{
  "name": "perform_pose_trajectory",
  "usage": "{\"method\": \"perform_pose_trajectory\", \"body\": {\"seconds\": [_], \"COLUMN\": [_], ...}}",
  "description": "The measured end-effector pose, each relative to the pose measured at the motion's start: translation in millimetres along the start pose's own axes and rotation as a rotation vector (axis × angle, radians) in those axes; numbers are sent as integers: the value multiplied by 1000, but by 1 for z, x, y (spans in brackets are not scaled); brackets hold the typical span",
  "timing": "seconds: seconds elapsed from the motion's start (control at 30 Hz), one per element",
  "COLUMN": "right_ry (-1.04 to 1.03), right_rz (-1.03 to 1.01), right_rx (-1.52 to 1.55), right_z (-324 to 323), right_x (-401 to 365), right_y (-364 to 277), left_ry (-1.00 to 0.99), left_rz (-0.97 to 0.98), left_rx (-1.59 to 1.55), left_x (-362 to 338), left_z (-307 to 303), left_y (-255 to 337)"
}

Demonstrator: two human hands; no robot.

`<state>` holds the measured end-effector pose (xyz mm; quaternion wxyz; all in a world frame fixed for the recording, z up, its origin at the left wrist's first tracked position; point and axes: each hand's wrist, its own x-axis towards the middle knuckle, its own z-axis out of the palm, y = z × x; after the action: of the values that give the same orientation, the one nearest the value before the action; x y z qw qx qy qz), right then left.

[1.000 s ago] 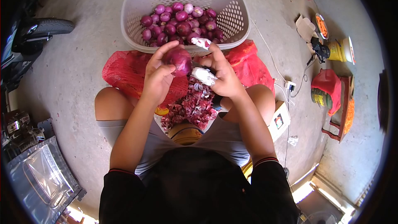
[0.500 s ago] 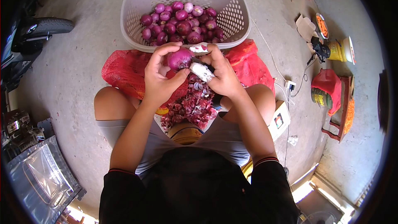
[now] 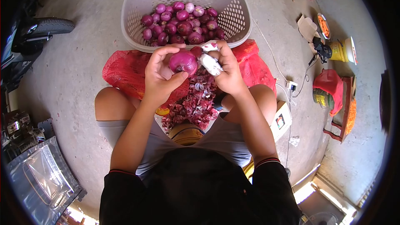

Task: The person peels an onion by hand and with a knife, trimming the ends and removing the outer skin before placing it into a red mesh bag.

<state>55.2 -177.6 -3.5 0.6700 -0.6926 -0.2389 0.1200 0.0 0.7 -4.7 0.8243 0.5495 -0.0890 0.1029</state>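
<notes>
My left hand (image 3: 160,75) is closed round a red onion (image 3: 183,63), thumb on the near side and fingers behind it. Close by on the right, my right hand (image 3: 228,71) has its thumb and forefinger wrapped in white covering. A dark red flap of onion skin (image 3: 196,51) shows at those wrapped fingertips, against the onion's upper right; whether a tool is also in this hand is hidden. Below both hands, loose onion skins (image 3: 191,108) lie heaped between my legs. Just beyond them stands a grey perforated basket (image 3: 143,0) holding many red onions (image 3: 183,27).
Red mesh sacks (image 3: 125,68) lie under the basket's near side. On the right are a white cable with a socket block (image 3: 291,85), a white box (image 3: 281,121), a yellow bucket (image 3: 336,51) and a wooden stool (image 3: 346,112). A motorcycle wheel (image 3: 54,26) is at the left.
My right hand has moved slightly right and up, away from the onion, and a dark red flap of skin now shows by its fingertips. The onion has turned a little in my left hand.
</notes>
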Motion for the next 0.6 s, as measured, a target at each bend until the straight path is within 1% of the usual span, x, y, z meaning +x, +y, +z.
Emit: {"method": "perform_pose_trajectory", "body": {"seconds": [0.13, 0.23, 0.33, 0.37, 0.47, 0.6], "right_ry": [0, -86, -74, -94, -146, -96], "right_rz": [9, 40, 31, -15, 51, -40], "right_rx": [128, 50, 26, -41, -202, -337], "right_z": [-3, -3, 5, 3, 2, 6], "right_x": [1, 0, -3, -3, -5, -4], "right_y": [2, -2, -6, 2, -1, -6], "left_ry": [0, 19, 34, 38, 55, 30], "left_rz": [-13, -41, -53, -54, -17, 58], "left_rx": [-35, -49, -63, -65, 31, 167], "left_x": [1, 1, 1, 1, 1, 0], "left_z": [-4, -6, -7, -7, -3, 0], "left_y": [1, 1, -1, -1, -2, -3]}}
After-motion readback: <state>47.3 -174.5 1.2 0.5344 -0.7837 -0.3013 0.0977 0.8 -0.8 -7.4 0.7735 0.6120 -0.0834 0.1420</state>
